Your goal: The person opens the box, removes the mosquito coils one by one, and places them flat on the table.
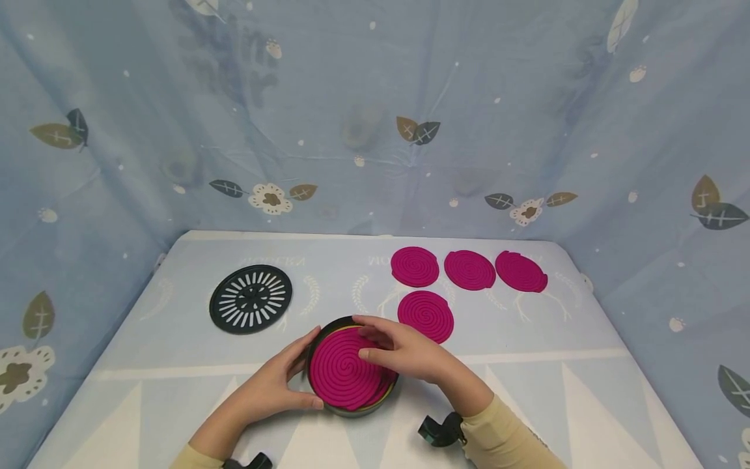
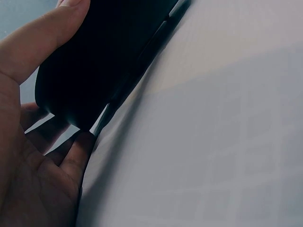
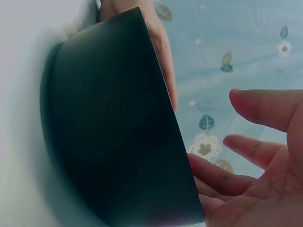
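Observation:
A round black tin (image 1: pixel 334 324) stands on the table near the front, with pink mosquito coils (image 1: pixel 347 368) inside, the top one overlapping another. My left hand (image 1: pixel 272 384) grips the tin's left side, thumb at the near edge and fingers round the far side. In the left wrist view the fingers curve against the tin's dark wall (image 2: pixel 109 56). My right hand (image 1: pixel 410 348) reaches over the tin's right rim, its fingers above the coils. In the right wrist view its thumb and index finger stand apart with nothing between them; lower fingertips are hidden behind the rim.
A slotted black lid (image 1: pixel 250 299) lies at the back left. Three pink coils (image 1: pixel 415 266) lie in a row at the back right, with another coil (image 1: pixel 426 316) in front of them. A patterned blue cloth (image 1: pixel 363 117) hangs behind the table.

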A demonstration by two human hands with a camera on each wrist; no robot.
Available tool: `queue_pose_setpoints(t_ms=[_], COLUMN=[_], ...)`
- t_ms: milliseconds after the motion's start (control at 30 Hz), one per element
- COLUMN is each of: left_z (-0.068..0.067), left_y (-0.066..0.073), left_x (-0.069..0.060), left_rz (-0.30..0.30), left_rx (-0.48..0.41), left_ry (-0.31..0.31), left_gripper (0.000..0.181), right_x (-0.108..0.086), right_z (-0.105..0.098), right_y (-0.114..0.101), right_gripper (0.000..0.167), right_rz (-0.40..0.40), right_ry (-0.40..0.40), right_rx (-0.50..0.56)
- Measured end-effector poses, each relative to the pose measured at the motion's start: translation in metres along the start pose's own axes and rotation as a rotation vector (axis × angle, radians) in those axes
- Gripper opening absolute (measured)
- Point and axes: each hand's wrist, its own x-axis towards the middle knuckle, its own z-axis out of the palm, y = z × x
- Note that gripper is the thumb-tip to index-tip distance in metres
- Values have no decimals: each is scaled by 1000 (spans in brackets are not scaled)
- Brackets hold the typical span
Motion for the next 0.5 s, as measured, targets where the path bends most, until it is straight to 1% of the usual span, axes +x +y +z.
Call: queue_pose_setpoints(t_ms=[200, 500], left_z=[0, 0], left_y=[0, 1], left_x=[-1, 0], left_rz=[3, 18], left_rx=[0, -10], left_ry=[-1, -2], left_gripper=[122, 121], right_x=[1, 0], right_z=[-2, -5], right_y=[2, 3], right_gripper=[58, 54], right_rz=[-20, -37], right_ry=[22, 57], right_rx=[20, 5])
